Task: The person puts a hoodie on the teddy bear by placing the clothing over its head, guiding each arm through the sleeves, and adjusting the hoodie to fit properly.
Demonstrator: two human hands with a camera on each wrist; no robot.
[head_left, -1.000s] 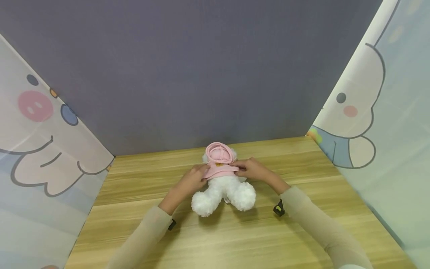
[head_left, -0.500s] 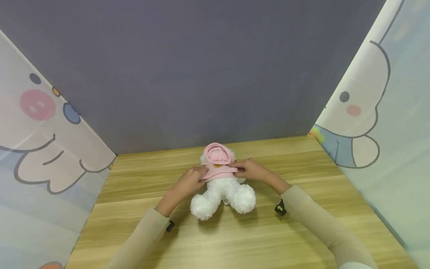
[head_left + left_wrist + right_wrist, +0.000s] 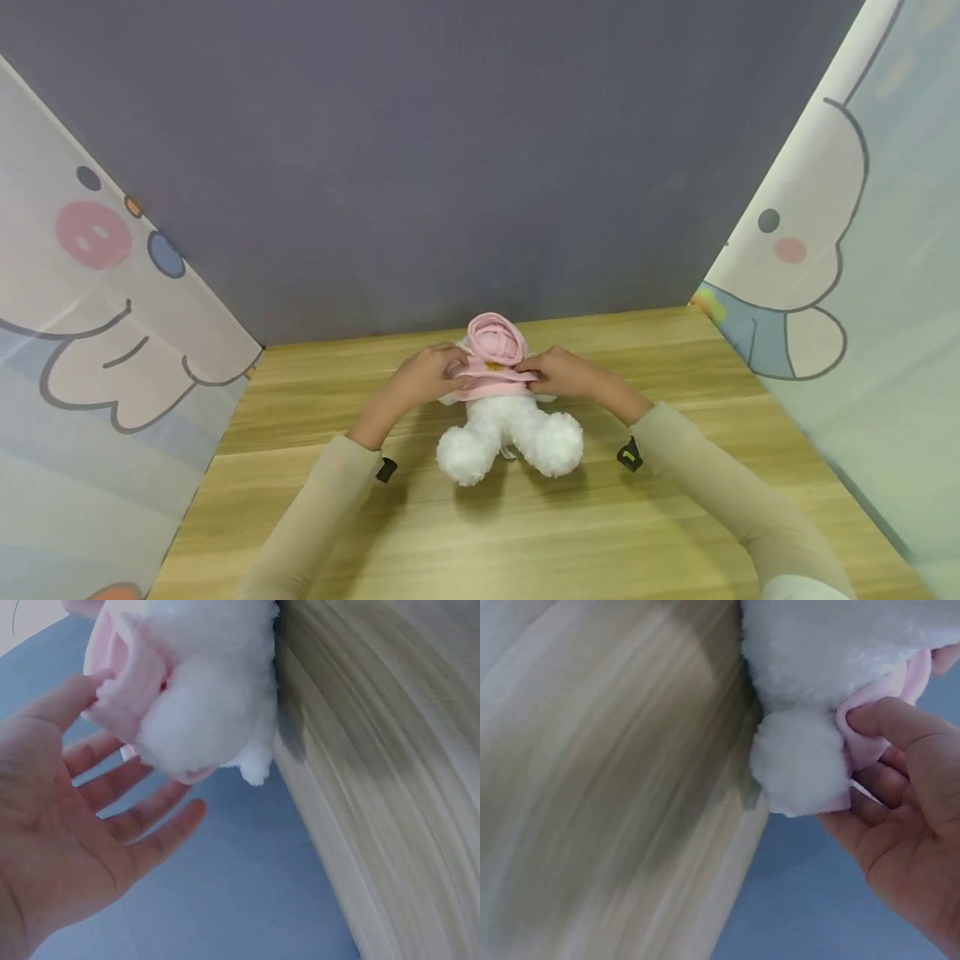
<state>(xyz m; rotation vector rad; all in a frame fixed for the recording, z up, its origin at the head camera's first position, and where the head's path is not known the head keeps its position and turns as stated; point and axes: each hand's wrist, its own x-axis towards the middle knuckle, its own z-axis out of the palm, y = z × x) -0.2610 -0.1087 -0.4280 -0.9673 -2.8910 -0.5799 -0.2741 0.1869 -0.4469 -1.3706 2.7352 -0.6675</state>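
Note:
A white plush toy (image 3: 498,425) lies on the wooden table with its legs pointing towards me. It wears a pink hoodie (image 3: 495,385), whose hood stands bunched at the head, hiding most of it. My left hand (image 3: 423,375) pinches the hoodie's left side; in the left wrist view the thumb (image 3: 64,701) presses the pink cloth while the other fingers extend behind it. At the opposite side, my right hand (image 3: 566,373) grips the hem, and the right wrist view shows the folded pink edge (image 3: 866,712) under the thumb. White fluffy arms poke out beneath both hands.
A wooden table (image 3: 480,542) stretches towards me from a dark grey back panel (image 3: 480,167). Cartoon-printed curtains (image 3: 97,333) flank it on both sides. Black straps (image 3: 630,454) hang below the sleeves.
My left hand has moved slightly away from me, lifting the hoodie's side. The cloth front is more folded, and the hood and legs have shifted a little to the right.

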